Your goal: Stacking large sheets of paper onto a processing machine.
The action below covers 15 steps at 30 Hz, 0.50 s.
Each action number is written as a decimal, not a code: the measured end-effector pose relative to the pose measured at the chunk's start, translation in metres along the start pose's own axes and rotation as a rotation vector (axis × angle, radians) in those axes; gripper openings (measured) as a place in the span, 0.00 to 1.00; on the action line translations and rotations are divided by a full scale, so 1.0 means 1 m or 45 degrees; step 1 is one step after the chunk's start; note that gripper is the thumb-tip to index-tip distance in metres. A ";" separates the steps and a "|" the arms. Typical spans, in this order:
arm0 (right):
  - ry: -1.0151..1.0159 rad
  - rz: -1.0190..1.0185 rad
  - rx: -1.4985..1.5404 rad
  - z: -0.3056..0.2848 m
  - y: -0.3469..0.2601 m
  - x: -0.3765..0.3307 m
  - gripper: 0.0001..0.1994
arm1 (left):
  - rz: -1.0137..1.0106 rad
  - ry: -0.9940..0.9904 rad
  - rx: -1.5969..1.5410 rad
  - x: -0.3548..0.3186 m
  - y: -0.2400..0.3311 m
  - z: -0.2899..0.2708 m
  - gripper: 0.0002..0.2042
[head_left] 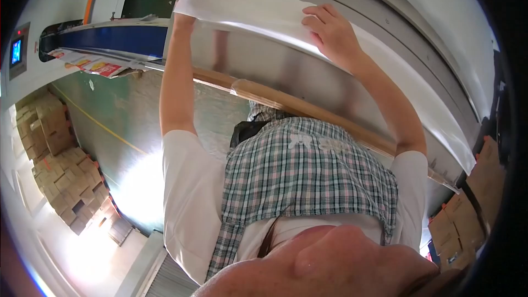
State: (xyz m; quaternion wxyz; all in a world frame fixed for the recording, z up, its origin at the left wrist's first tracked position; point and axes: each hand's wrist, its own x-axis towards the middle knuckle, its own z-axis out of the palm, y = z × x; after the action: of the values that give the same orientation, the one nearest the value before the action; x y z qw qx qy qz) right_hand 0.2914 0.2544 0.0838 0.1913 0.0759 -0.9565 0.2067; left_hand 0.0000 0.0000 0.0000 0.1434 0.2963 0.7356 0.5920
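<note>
Grips unclear: left hand (185,20) under white sheet (242,5), right hand (334,34) half-curled over it; likely light, floppy, best edge-held

The white sheet (247,5) covers nearly all of the left hand (185,20), so its grip cannot be told. Whether the right hand (334,36) pinches the sheet or merely touches it is unclear. The table (258,58) runs out of view at the upper edge. Off its front edge, glare washes out part of the floor (110,104). The screen (16,50) is too small to read; boxes (456,225) past the table's right end are cut off by the dark rim.
</note>
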 end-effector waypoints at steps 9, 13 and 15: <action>-0.115 0.016 0.019 0.005 -0.022 0.019 0.15 | -0.366 -0.321 -0.361 0.032 0.032 -0.021 0.26; -0.102 0.069 0.038 0.002 -0.022 0.015 0.17 | -0.368 -0.062 -0.450 0.032 0.072 0.005 0.14; -0.104 0.078 0.042 0.004 -0.021 0.012 0.18 | -0.413 0.001 -0.361 0.034 0.041 -0.005 0.13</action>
State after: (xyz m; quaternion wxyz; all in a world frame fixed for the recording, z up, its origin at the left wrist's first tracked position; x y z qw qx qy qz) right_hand 0.2839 0.2335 0.0929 0.1445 0.0580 -0.9618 0.2251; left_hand -0.0185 0.0215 0.0454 0.2767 0.1505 0.6831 0.6589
